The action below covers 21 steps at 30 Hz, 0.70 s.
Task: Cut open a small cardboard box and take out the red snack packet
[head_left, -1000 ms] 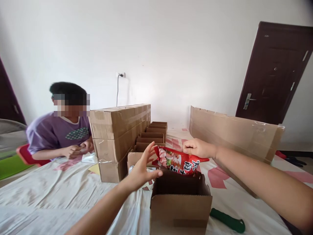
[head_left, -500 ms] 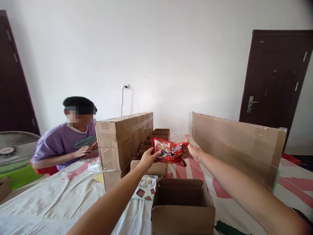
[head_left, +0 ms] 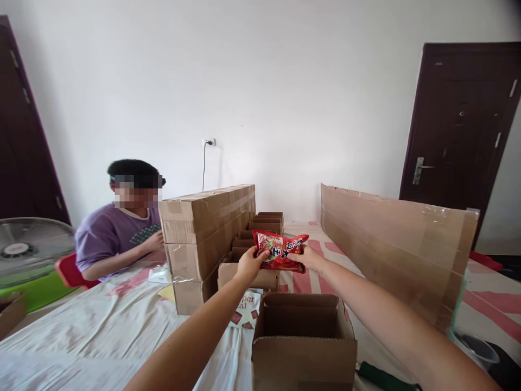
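Observation:
A red food packet (head_left: 280, 264) with black and white lettering is held up between both hands, lying roughly level. My left hand (head_left: 249, 263) is closed on its left end, thumb on the front face. On the right end, my right hand (head_left: 310, 258) grips it with the thumb across the front. Below and nearer to me stands an open cardboard box (head_left: 303, 361), whose floor I cannot see. Partly behind my left forearm, a white printed packet (head_left: 247, 312) lies on the cloth beside that box.
More open boxes (head_left: 248, 276) stand in a row behind the packet. Stacked taped cartons (head_left: 191, 260) rise at left, and a cardboard panel (head_left: 394, 244) stands at right. Across the table sits a person in purple (head_left: 109, 239). A dark green handle (head_left: 385, 376) lies at front right.
My right hand has shifted from the packet's far right edge onto its front, gripping it closer in. The packet stays at about the same height. The seated person has moved slightly right.

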Motion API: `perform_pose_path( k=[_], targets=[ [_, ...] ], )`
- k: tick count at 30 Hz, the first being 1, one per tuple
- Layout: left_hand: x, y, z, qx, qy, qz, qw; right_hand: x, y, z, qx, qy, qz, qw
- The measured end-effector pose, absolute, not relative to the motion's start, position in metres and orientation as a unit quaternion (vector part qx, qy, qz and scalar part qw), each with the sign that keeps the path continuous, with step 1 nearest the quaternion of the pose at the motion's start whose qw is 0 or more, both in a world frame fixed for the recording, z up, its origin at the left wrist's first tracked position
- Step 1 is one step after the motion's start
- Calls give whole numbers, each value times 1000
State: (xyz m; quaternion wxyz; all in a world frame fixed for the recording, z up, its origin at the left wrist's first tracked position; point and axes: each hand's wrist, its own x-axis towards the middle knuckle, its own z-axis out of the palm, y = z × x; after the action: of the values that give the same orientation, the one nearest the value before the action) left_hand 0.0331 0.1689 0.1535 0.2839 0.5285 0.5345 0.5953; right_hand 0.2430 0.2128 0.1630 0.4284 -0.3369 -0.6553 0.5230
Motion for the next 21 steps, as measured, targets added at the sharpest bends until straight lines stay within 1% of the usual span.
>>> perform_pose_path(
  k=[4, 7, 11, 12, 14, 16, 19, 21],
  targets=[
    [40, 161, 154, 542, 520, 599, 277, 242, 210, 163, -363, -664, 468, 458],
    [45, 145, 158, 569, 480, 601, 291, 251, 199, 171, -352, -667, 448, 480],
    [43, 116, 162, 602, 423, 606, 302, 287, 167, 183, -305, -658, 466, 507],
    [39, 108, 159, 606, 416, 608, 301, 301, 156, 183, -280, -640, 484, 528],
    [29, 91, 145, 609, 409, 611, 298, 335, 132, 174, -259, -603, 510, 556],
    [16, 75, 119, 601, 416, 607, 311, 373, 106, 152, -274, -569, 534, 563],
    [0, 52, 67, 597, 407, 594, 354, 430, 71, 106, -314, -548, 571, 525],
    [-7, 39, 35, 632, 378, 570, 364, 458, 52, 74, -359, -539, 592, 480]
  ],
)
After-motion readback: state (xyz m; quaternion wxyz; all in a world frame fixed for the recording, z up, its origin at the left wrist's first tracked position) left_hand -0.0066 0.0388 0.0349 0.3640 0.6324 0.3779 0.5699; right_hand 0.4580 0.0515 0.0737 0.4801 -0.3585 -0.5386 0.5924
